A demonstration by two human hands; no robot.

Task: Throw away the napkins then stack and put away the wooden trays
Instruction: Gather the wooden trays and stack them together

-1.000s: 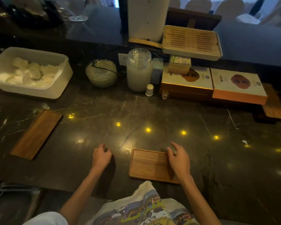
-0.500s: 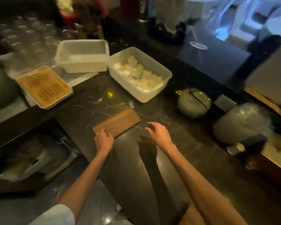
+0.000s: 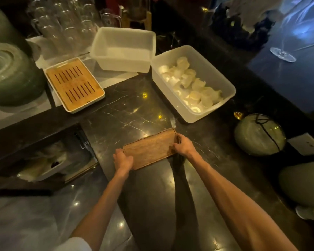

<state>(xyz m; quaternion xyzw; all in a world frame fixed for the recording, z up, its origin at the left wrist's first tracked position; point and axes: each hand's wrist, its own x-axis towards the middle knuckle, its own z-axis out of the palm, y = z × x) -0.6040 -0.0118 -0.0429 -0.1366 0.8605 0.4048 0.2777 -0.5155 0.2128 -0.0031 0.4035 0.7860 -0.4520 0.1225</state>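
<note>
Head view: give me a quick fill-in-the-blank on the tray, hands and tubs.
1. Both hands hold the wooden tray by its two ____ ends.
2. The left hand grips the end ____ the person.
3. The tub with white rolls sits to the ____ of the empty tub.
4. The right hand is on the tray's ____ end.

Missing words: short; nearer; right; far

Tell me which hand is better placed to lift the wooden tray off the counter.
Neither alone: both already grip it. The left hand holds the near end of the wooden tray and the right hand the far end. For one-handed carrying, probably right, whose fingers wrap over the edge.
</note>
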